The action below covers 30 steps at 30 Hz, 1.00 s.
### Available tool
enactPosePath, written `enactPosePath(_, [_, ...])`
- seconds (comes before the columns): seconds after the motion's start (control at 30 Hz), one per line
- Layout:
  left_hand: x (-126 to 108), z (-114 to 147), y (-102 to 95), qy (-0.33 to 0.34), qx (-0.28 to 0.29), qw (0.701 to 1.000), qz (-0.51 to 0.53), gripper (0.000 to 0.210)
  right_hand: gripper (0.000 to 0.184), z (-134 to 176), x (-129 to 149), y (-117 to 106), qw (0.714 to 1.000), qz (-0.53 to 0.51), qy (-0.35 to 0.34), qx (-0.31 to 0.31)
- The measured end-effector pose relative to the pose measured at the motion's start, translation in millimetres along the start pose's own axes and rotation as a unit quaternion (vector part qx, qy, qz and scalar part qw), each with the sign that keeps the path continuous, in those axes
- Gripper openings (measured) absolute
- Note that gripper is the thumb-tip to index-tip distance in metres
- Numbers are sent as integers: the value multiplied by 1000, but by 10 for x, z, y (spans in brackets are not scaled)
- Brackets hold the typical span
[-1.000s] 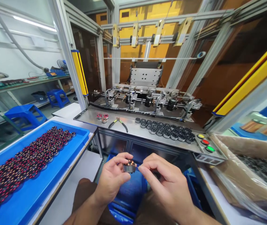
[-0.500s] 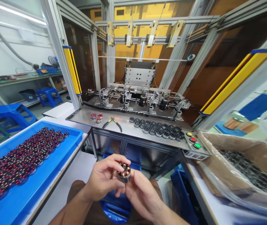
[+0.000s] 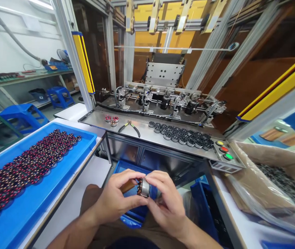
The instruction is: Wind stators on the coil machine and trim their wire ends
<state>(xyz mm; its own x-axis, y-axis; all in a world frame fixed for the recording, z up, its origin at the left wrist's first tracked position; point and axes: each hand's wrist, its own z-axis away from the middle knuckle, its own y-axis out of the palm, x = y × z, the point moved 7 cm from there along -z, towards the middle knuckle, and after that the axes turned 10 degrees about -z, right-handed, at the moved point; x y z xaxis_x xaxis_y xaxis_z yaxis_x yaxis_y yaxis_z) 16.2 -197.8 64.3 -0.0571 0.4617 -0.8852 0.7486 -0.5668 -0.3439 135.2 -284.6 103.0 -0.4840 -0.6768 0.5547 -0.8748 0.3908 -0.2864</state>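
Between my two hands, over my lap, is a copper-wound motor stator [image 3: 144, 187], turned on its side. Its smooth metal rim faces up and its dark, copper-coloured windings point left. My left hand [image 3: 120, 193] grips it with thumb below and fingers above. From the other side, my right hand [image 3: 167, 199] closes thumb and fingers on its right edge. Part of the stator is hidden by my fingers. Beyond my hands, on the metal ledge [image 3: 147, 130], lie several black unwound stator cores [image 3: 183, 135], pliers [image 3: 129, 128] and three red-and-copper wound stators [image 3: 113, 121].
At left a blue tray [image 3: 85, 147] carries rows of wound stators. On the right stands a lined carton [image 3: 251, 152] of dark cores, near a button panel [image 3: 225, 155]. The winding machine [image 3: 163, 100] is behind the ledge, between yellow light-curtain bars [image 3: 84, 62].
The stator has been tipped from upright, windings up, onto its side, windings left. My right hand now wraps over its right edge. The camera view has tilted down and shifted left.
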Motion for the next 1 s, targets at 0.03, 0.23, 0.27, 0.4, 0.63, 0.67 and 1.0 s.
enactPosePath(0.03, [-11,-13,-4,4,-6,1000,-7,40,46,5,-2,-6,1000,-3,8,2])
enactPosePath(0.23, [-185,-23,-127,105,-106,982,-112,42,26,-30,-18,-34,993,-95,74,-7])
enactPosePath(0.27, [-213,-18,-130,120,-113,978,-125,44,19,-49,-16,-43,992,-101,79,-15])
enactPosePath(0.4, [-208,-6,-127,117,-107,982,-99,42,12,-138,-26,-63,989,-110,101,-9])
enactPosePath(0.63, [-64,22,-53,68,-59,992,92,38,19,-193,-138,-44,969,-146,198,35])
enactPosePath(0.67, [-79,26,-58,78,-61,992,81,38,21,-184,-167,-63,965,-148,213,41])
enactPosePath(1.0, [-437,103,-228,232,-112,941,-218,36,22,-365,-108,-254,964,-77,219,126])
